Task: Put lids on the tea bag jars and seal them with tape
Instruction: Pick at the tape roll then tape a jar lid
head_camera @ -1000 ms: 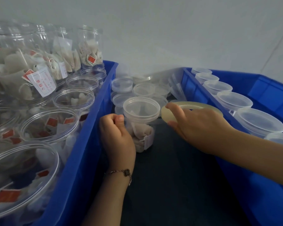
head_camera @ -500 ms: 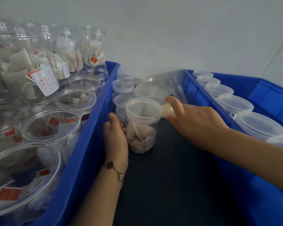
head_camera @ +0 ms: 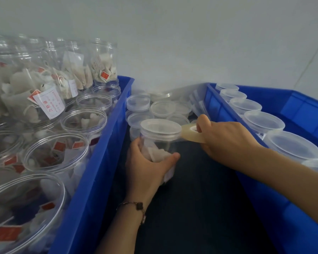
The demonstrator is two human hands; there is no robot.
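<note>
Flanking the dark table point(head_camera: 200, 208), the left blue crate point(head_camera: 92, 180) at nine o'clock holds open jars of tea bags point(head_camera: 50, 154), while the right blue crate point(head_camera: 292, 226) at three o'clock holds lidded jars point(head_camera: 292, 149). Loose lids and jars point(head_camera: 154, 109) cluster at twelve o'clock.

At the centre stands the jar point(head_camera: 160, 143) being sealed, its lid point(head_camera: 161, 127) already on. The tape roll point(head_camera: 192, 133) sits just beside the lid rim at about three o'clock of it.

Likely trouble: the tape could crease or stick to itself instead of lying flat over the seam, since it meets a curved rim at an angle. The light jar could also twist or tip if the roll tugs harder than the lower hold resists, and the lid, if only loosely seated, might lift with the pull.

The left hand point(head_camera: 147, 169) has its grip closed round the jar's lower body, thumb across the front. The right hand point(head_camera: 226, 140) has its grip closed on the tape roll, one finger hooked through its core.
</note>
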